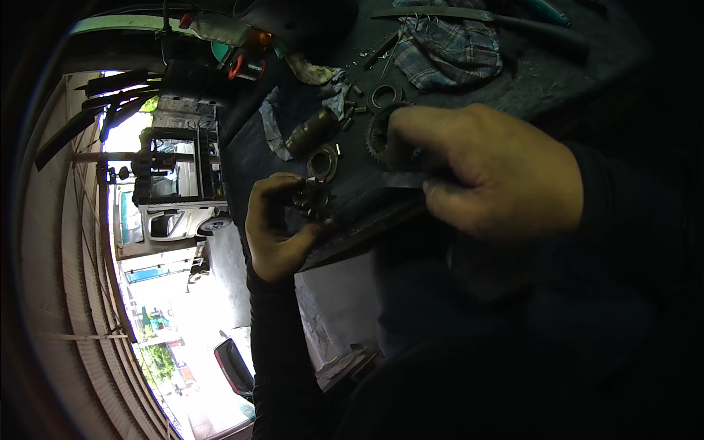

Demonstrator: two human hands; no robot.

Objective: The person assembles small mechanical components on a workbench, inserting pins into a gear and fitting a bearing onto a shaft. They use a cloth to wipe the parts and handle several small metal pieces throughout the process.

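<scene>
My left hand (275,235) is closed around a small, dark metal part with knobbly projections (314,199), gripped between thumb and fingers above the bench edge. My right hand (491,172) has its fingers curled down beside a toothed gear (376,141), partly covering it. Near the right thumb tip shows a flat greyish strip (405,180); whether the hand grips it is unclear in the shadow. A metal ring (323,163) lies just beyond the left hand. Farther back are a bearing ring (385,96) and a brassy metal cylinder (311,132).
A checked cloth (449,51) lies on the dark workbench (469,92) at the back, with a long blade-like tool (433,12) across it. Crumpled rags (275,125) and a red-rimmed spool (246,67) sit at the back left. Beyond the bench, a white vehicle (172,224) stands outside.
</scene>
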